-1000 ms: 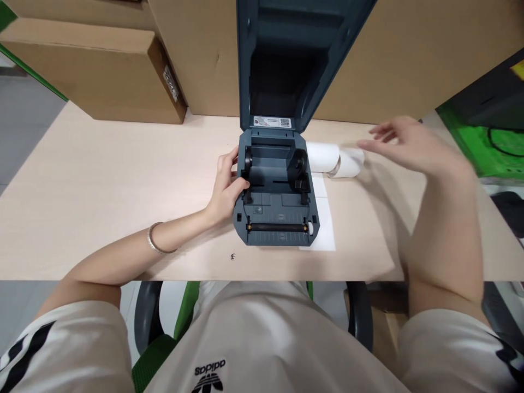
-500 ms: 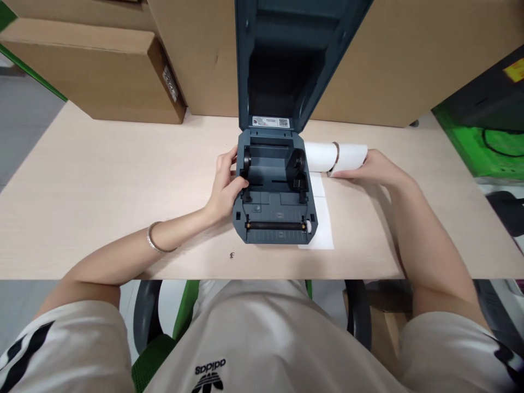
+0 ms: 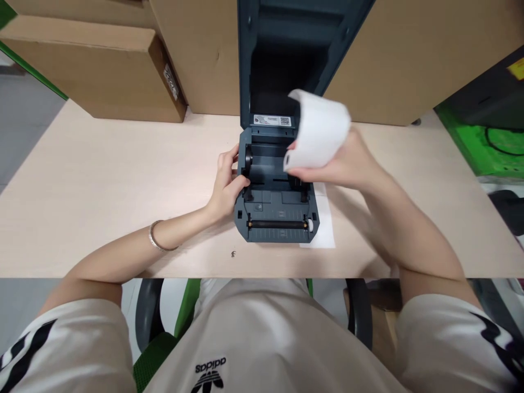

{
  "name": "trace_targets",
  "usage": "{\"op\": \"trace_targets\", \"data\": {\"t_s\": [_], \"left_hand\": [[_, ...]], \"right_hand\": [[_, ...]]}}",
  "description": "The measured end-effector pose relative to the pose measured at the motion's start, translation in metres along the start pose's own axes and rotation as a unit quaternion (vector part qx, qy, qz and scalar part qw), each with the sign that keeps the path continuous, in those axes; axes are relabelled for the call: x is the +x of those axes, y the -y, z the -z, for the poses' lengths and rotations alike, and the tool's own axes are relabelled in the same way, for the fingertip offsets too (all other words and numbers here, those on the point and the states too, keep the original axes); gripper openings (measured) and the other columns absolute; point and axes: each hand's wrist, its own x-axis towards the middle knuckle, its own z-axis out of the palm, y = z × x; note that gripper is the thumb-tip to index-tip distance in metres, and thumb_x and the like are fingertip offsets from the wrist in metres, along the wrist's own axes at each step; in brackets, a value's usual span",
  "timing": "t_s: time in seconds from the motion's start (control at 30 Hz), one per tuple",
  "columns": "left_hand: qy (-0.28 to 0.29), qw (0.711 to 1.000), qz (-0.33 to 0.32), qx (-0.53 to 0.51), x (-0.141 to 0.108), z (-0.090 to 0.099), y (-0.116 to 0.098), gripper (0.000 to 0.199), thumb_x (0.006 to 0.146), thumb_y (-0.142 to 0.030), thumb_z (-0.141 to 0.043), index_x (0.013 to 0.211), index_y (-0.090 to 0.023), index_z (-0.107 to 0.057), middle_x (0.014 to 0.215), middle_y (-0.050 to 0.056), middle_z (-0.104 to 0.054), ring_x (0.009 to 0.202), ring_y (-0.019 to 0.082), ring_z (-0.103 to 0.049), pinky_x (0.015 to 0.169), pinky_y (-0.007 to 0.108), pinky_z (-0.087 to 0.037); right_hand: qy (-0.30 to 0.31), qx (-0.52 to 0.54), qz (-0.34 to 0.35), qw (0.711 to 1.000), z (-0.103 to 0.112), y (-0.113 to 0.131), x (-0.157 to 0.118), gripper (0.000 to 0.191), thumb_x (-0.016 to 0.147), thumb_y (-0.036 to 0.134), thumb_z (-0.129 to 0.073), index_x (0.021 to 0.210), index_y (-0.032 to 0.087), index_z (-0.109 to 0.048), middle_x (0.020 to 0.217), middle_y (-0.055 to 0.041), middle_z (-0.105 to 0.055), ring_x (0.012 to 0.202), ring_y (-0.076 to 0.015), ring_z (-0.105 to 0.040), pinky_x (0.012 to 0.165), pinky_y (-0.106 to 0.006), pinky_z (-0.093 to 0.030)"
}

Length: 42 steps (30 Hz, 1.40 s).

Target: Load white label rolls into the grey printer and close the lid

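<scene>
A dark grey label printer (image 3: 268, 199) stands on the table with its lid (image 3: 295, 33) raised; inside are a black roller near the front and an empty-looking roll bay. My left hand (image 3: 226, 185) grips the printer's left side, thumb over the rim and fingers along the outer wall. My right hand (image 3: 347, 161) is closed round a white paper roll (image 3: 321, 128), holding it in the air over the right part of the bay. The roll's loose edge curls upward, and it hides the bay's right roll holder.
White paper (image 3: 325, 224) lies flat on the table, partly under the printer's right side. A cardboard box (image 3: 90, 76) stands at the back left, with larger cardboard (image 3: 409, 65) behind the printer. Nearby at the right is a green surface (image 3: 499, 150) with a black cable.
My right hand has lifted the paper roll from beside the printer and brought it left, tilted, over the open bay. My left hand stays on the printer.
</scene>
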Motion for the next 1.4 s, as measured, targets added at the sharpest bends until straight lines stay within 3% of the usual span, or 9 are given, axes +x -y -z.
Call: {"op": "trace_targets", "data": {"t_s": [0.1, 0.27, 0.47, 0.7, 0.83, 1.03, 1.23, 1.33, 1.4], "left_hand": [[0.006, 1.0, -0.001, 0.002, 0.0, 0.0, 0.0, 0.094, 0.085, -0.046, -0.077, 0.175, -0.034, -0.055, 0.155, 0.012, -0.062, 0.157, 0.041, -0.059, 0.117, 0.053, -0.063], [0.014, 1.0, -0.002, -0.002, -0.002, 0.001, 0.003, 0.093, 0.089, -0.05, -0.078, 0.178, -0.035, -0.052, 0.158, 0.012, -0.061, 0.159, 0.042, -0.058, 0.124, 0.057, -0.061], [0.022, 1.0, -0.005, -0.008, 0.0, 0.002, 0.004, 0.094, 0.09, -0.049, -0.08, 0.178, -0.033, -0.054, 0.161, 0.012, -0.062, 0.156, 0.042, -0.06, 0.131, 0.059, -0.059], [0.022, 0.999, 0.011, -0.022, 0.0, 0.0, -0.004, 0.096, 0.086, -0.045, -0.076, 0.178, -0.03, -0.053, 0.164, 0.014, -0.061, 0.159, 0.041, -0.059, 0.129, 0.057, -0.062], [0.015, 1.0, 0.014, -0.017, 0.0, -0.001, -0.004, 0.094, 0.087, -0.045, -0.078, 0.177, -0.033, -0.053, 0.161, 0.013, -0.062, 0.158, 0.041, -0.058, 0.129, 0.058, -0.062], [0.021, 0.997, 0.054, -0.041, 0.0, -0.003, -0.016, 0.098, 0.081, -0.043, -0.079, 0.175, -0.033, -0.053, 0.166, 0.013, -0.058, 0.164, 0.044, -0.055, 0.129, 0.059, -0.062], [0.037, 0.992, 0.123, -0.008, 0.002, -0.004, -0.046, 0.106, 0.077, -0.048, -0.077, 0.176, -0.027, -0.045, 0.175, 0.017, -0.052, 0.173, 0.046, -0.048, 0.134, 0.063, -0.058], [0.045, 0.99, 0.13, 0.001, 0.005, -0.002, -0.052, 0.109, 0.076, -0.048, -0.079, 0.177, -0.028, -0.044, 0.174, 0.017, -0.051, 0.173, 0.045, -0.048, 0.136, 0.063, -0.056], [0.052, 0.989, 0.136, 0.007, 0.006, -0.001, -0.052, 0.111, 0.076, -0.047, -0.081, 0.179, -0.029, -0.044, 0.172, 0.016, -0.051, 0.173, 0.045, -0.049, 0.135, 0.062, -0.057]], "right_hand": [[0.077, -0.105, 0.048, 0.99, -0.03, 0.007, 0.022, 0.033, 0.094, 0.038, -0.087, 0.125, 0.024, -0.086, 0.147, -0.0132, -0.086, 0.146, -0.0432, -0.077, 0.137, -0.068, -0.055], [0.187, -0.157, 0.065, 0.968, -0.032, -0.002, 0.031, 0.016, 0.099, 0.04, -0.087, 0.102, 0.024, -0.085, 0.116, -0.013, -0.088, 0.12, -0.042, -0.08, 0.127, -0.071, -0.059], [0.115, -0.107, 0.052, 0.986, -0.026, -0.003, 0.013, 0.044, 0.108, 0.048, -0.076, 0.143, 0.024, -0.087, 0.157, -0.0183, -0.082, 0.147, -0.0473, -0.075, 0.124, -0.07, -0.065], [0.08, -0.093, 0.038, 0.992, -0.036, -0.008, 0.013, 0.055, 0.106, 0.051, -0.081, 0.153, 0.022, -0.083, 0.162, -0.0205, -0.081, 0.156, -0.049, -0.073, 0.133, -0.073, -0.06], [0.08, -0.072, 0.054, 0.993, -0.038, -0.001, -0.006, 0.06, 0.11, 0.058, -0.077, 0.16, 0.024, -0.081, 0.165, -0.0168, -0.08, 0.157, -0.0454, -0.075, 0.134, -0.069, -0.063], [0.069, -0.167, 0.192, 0.965, -0.044, 0.01, -0.052, 0.043, 0.126, 0.044, -0.056, 0.146, 0.027, -0.091, 0.147, -0.0097, -0.09, 0.143, -0.037, -0.085, 0.128, -0.061, -0.072], [0.04, -0.195, 0.298, 0.934, -0.044, 0.022, -0.074, 0.04, 0.129, 0.036, -0.057, 0.125, 0.021, -0.094, 0.134, -0.0083, -0.093, 0.142, -0.0261, -0.086, 0.141, -0.051, -0.064], [0.051, -0.184, 0.312, 0.931, -0.049, 0.026, -0.085, 0.035, 0.123, 0.026, -0.065, 0.148, 0.023, -0.09, 0.153, -0.0086, -0.088, 0.157, -0.0245, -0.079, 0.143, -0.048, -0.062], [0.054, -0.189, 0.323, 0.926, -0.054, 0.026, -0.092, 0.047, 0.115, 0.016, -0.069, 0.158, 0.025, -0.085, 0.162, -0.0078, -0.084, 0.161, -0.0231, -0.076, 0.144, -0.046, -0.061]]}}
